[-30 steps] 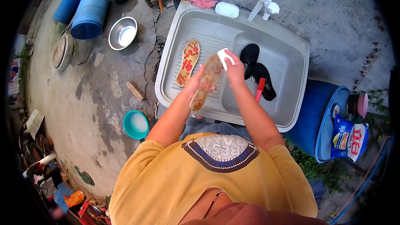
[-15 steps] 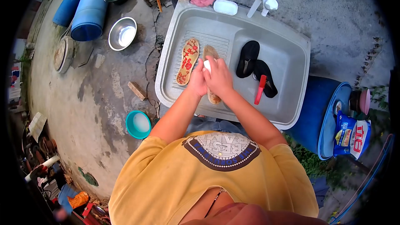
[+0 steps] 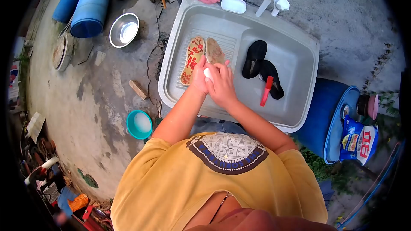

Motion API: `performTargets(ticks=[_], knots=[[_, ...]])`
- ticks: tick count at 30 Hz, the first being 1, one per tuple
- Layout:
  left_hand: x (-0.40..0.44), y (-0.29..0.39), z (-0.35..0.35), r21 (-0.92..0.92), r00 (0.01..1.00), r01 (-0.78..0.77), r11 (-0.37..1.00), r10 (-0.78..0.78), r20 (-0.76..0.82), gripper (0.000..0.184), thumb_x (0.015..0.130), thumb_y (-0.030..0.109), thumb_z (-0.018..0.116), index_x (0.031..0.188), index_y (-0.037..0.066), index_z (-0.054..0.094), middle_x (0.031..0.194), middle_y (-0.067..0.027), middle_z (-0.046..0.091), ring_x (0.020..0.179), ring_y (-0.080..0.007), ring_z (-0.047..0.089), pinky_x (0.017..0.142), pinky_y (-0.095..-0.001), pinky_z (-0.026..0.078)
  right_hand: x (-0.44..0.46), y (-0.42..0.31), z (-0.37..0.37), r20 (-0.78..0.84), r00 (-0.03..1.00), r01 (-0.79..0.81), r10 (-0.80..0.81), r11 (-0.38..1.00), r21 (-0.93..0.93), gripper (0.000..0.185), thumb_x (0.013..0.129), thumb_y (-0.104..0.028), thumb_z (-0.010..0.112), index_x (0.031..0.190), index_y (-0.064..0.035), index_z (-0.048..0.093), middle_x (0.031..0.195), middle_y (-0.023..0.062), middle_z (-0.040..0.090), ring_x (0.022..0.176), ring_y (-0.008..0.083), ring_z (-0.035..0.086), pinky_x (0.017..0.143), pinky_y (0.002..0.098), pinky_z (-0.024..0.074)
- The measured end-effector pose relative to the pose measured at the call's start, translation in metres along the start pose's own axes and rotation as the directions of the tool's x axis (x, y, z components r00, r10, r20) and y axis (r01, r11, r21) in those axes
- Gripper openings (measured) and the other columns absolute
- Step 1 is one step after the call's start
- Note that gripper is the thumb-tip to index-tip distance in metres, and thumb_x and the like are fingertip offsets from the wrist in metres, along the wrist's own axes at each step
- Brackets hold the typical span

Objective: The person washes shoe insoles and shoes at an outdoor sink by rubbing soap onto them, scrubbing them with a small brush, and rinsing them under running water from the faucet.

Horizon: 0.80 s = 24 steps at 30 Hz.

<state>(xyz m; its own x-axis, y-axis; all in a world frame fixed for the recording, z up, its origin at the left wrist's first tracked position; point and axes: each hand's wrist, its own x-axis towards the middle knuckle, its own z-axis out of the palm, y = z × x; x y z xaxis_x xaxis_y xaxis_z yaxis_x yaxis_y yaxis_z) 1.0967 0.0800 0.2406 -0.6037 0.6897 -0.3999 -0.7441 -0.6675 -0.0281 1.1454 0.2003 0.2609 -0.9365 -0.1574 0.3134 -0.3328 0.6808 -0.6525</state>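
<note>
At grey sink (image 3: pixel 295 66), hands (image 3: pixel 221 86) on brownish insole (image 3: pixel 214 50), cracked concrete (image 3: pixel 105 119).

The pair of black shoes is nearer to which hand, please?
Right. The right hand is left of the black shoes, apart from them; the left hand is farther left, beyond the right.
</note>
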Motion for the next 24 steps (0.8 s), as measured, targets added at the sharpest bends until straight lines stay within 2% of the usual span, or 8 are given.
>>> performTargets(ticks=[3, 5, 6, 8, 10, 12, 18, 24], knots=[[0.016, -0.007, 0.001, 0.185, 0.921, -0.334, 0.924, 0.362, -0.144, 0.059, 0.108, 0.032, 0.045, 0.158, 0.003, 0.034, 0.148, -0.0201, 0.051, 0.132, -0.0361, 0.052, 0.113, -0.0493, 0.044, -0.002, 0.013, 0.025, -0.081, 0.925, -0.321, 0.371, 0.877, 0.357, 0.049, 0.094, -0.013, 0.068, 0.139, -0.0055, 0.05, 0.129, 0.021, 0.056, 0.122, 0.0349, 0.058, 0.102, 0.0491, 0.0476], [0.017, -0.012, 0.007, 0.325, 0.87, -0.418, 0.848, 0.477, -0.125, 0.067, 0.099, 0.011, 0.057, 0.16, 0.003, 0.03, 0.153, -0.0209, 0.045, 0.14, -0.0353, 0.046, 0.115, -0.0467, 0.042, 0.006, 0.03, 0.024, 0.211, 0.736, -0.547, 0.644, 0.382, 0.745, 0.043, 0.095, -0.011, 0.067, 0.134, -0.0054, 0.051, 0.125, 0.0163, 0.06, 0.115, 0.0298, 0.062, 0.096, 0.0445, 0.0524], [0.017, -0.015, 0.01, 0.432, 0.817, -0.443, 0.785, 0.553, -0.167, 0.068, 0.099, 0.009, 0.057, 0.161, 0.004, 0.029, 0.154, -0.0199, 0.044, 0.141, -0.0332, 0.045, 0.115, -0.0462, 0.042, 0.012, 0.035, 0.019, 0.395, 0.62, -0.578, 0.678, 0.054, 0.814, 0.039, 0.096, -0.01, 0.066, 0.132, -0.0054, 0.051, 0.123, 0.0139, 0.061, 0.111, 0.0273, 0.064, 0.093, 0.0421, 0.0548], [0.014, -0.023, 0.016, 0.629, 0.684, -0.45, 0.634, 0.697, -0.214, 0.07, 0.098, 0.004, 0.057, 0.162, 0.007, 0.029, 0.156, -0.0179, 0.042, 0.143, -0.0291, 0.042, 0.115, -0.0452, 0.042, 0.019, 0.04, 0.008, 0.425, 0.606, -0.51, 0.672, -0.082, 0.856, 0.032, 0.099, -0.009, 0.063, 0.128, -0.0058, 0.05, 0.117, 0.0095, 0.064, 0.104, 0.0223, 0.067, 0.088, 0.0377, 0.0578], [0.002, -0.026, 0.017, 0.641, 0.813, -0.307, 0.704, 0.544, -0.208, 0.065, 0.1, 0.003, 0.056, 0.161, 0.006, 0.031, 0.15, -0.0165, 0.049, 0.139, -0.0264, 0.05, 0.114, -0.0451, 0.044, 0.023, 0.051, 0.001, 0.465, 0.611, -0.484, 0.641, -0.162, 0.86, 0.033, 0.1, -0.01, 0.063, 0.13, -0.0065, 0.05, 0.116, 0.0101, 0.064, 0.105, 0.0223, 0.067, 0.089, 0.0384, 0.0578], [-0.003, -0.029, 0.002, 0.486, 0.968, -0.135, 0.863, 0.219, -0.12, 0.06, 0.103, 0.003, 0.052, 0.16, 0.005, 0.033, 0.147, -0.0161, 0.053, 0.135, -0.0266, 0.055, 0.114, -0.045, 0.045, 0.028, 0.06, 0.005, 0.386, 0.637, -0.484, 0.667, -0.043, 0.874, 0.042, 0.102, -0.016, 0.065, 0.14, -0.0054, 0.049, 0.12, 0.0106, 0.065, 0.107, 0.021, 0.067, 0.092, 0.0382, 0.0569], [0.009, -0.032, -0.014, 0.466, 0.924, -0.244, 0.85, 0.35, -0.154, 0.048, 0.108, 0.004, 0.04, 0.156, 0.009, 0.04, 0.142, -0.011, 0.059, 0.128, -0.0235, 0.06, 0.109, -0.0418, 0.049, 0.026, 0.07, -0.006, -0.384, 0.775, -0.388, 0.502, 0.858, 0.338, 0.031, 0.102, -0.017, 0.06, 0.13, -0.0026, 0.056, 0.113, 0.0158, 0.064, 0.102, 0.0275, 0.064, 0.091, 0.0408, 0.0504], [0.004, -0.052, 0.007, 0.232, 0.925, -0.283, 0.931, 0.329, -0.192, 0.041, 0.111, 0.015, 0.04, 0.151, 0.008, 0.044, 0.14, -0.0104, 0.06, 0.124, -0.0218, 0.062, 0.105, -0.0388, 0.053, 0.025, 0.047, 0.009, -0.076, 0.949, -0.25, 0.305, 0.878, 0.409, 0.019, 0.1, -0.014, 0.059, 0.117, -0.0063, 0.061, 0.107, 0.0161, 0.064, 0.102, 0.0329, 0.065, 0.093, 0.0421, 0.0494]])
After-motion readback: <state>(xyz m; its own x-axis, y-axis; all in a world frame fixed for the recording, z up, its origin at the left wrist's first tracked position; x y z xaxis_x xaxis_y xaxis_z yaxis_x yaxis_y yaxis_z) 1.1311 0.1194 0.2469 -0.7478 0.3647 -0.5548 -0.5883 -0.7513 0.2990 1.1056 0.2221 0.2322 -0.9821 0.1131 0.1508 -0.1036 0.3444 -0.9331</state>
